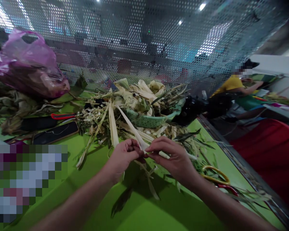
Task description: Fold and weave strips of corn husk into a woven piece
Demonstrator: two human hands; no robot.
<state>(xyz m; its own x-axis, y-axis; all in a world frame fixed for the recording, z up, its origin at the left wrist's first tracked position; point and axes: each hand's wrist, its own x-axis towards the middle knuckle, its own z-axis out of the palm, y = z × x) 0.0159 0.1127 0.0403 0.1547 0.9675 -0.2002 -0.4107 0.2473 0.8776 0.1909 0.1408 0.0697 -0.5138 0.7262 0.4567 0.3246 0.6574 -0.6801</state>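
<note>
Both hands meet over the front of the green table (96, 199), pinching the lower end of a pale, dry husk strip (130, 123). My left hand (125, 157) has its fingers curled around the strip's end. My right hand (172, 157) grips it from the other side between thumb and fingers. From the hands the strip runs up and away toward a heap of dried husks (144, 96). That heap fills and spills around a green perforated basket (146, 120). Another long pale strip (113, 125) lies just left of it. Thin scraps (150, 183) lie below the fingers.
A pink plastic bag (31, 67) stands at the back left. A dark phone (55, 133) and a red-handled tool (62, 116) lie left. Yellow-handled scissors (216, 175) rest by my right forearm. A perforated metal screen (125, 41) rises behind. A person in yellow (228, 86) sits at the right.
</note>
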